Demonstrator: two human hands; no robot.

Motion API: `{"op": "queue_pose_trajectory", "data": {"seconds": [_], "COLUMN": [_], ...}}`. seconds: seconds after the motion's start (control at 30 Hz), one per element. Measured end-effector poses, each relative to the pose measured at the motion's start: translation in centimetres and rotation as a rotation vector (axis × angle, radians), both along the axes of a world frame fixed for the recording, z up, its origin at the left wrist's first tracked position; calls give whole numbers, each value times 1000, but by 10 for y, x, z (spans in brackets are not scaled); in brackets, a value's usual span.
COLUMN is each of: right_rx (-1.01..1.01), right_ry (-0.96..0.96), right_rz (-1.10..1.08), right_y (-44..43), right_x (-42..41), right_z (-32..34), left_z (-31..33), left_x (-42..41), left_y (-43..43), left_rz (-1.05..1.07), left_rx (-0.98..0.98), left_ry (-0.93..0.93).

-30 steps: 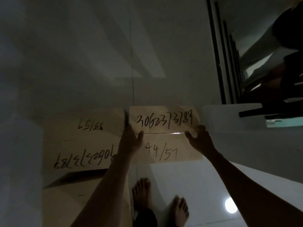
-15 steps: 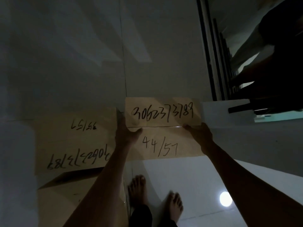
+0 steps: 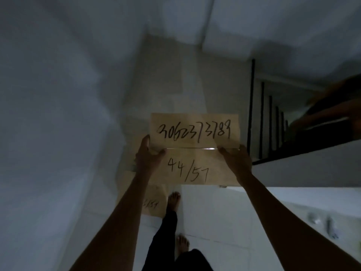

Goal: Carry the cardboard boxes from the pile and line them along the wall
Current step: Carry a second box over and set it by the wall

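Note:
A tan cardboard box (image 3: 195, 153) with handwritten numbers "3062373789" and "44/57" on its taped top is held out in front of me above the floor. My left hand (image 3: 147, 155) grips its left side, thumb on top near the tape seam. My right hand (image 3: 236, 159) grips its right side. Below it, a second cardboard box (image 3: 154, 202) with "/57" on it lies on the floor against the left wall (image 3: 48, 133), partly hidden by my left forearm.
A black stair railing (image 3: 252, 108) and a white ledge (image 3: 304, 173) stand at the right. A dark blurred shape (image 3: 336, 106) lies beyond the railing. My bare feet (image 3: 173, 200) are on the white tiled floor. The scene is dim.
The box has been lifted off its spot beside the other box and carried rightward. The view has turned, so the wall box now lies low behind my left arm. I have stepped forward.

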State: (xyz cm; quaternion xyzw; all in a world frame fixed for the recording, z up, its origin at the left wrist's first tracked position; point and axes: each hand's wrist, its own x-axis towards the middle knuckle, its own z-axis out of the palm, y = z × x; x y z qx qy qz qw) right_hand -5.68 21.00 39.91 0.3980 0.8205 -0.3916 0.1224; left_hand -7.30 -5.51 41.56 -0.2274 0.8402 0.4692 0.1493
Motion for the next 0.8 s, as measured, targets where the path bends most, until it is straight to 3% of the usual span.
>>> {"op": "queue_pose_trajectory", "data": {"seconds": [0.33, 0.57, 0.8], "right_rx": [20, -15, -39], "right_ry": [46, 79, 78], "right_rz": [518, 949, 1337], "right_y": [-166, -332, -494], "right_x": [118, 252, 448], "right_z": [148, 176, 176], "left_z": [135, 157, 158], "left_x": [242, 460, 721], "left_y": [-149, -265, -351], "left_rz": [501, 967, 1382], "left_rx": [-40, 26, 72], "left_ry": [20, 13, 12]}}
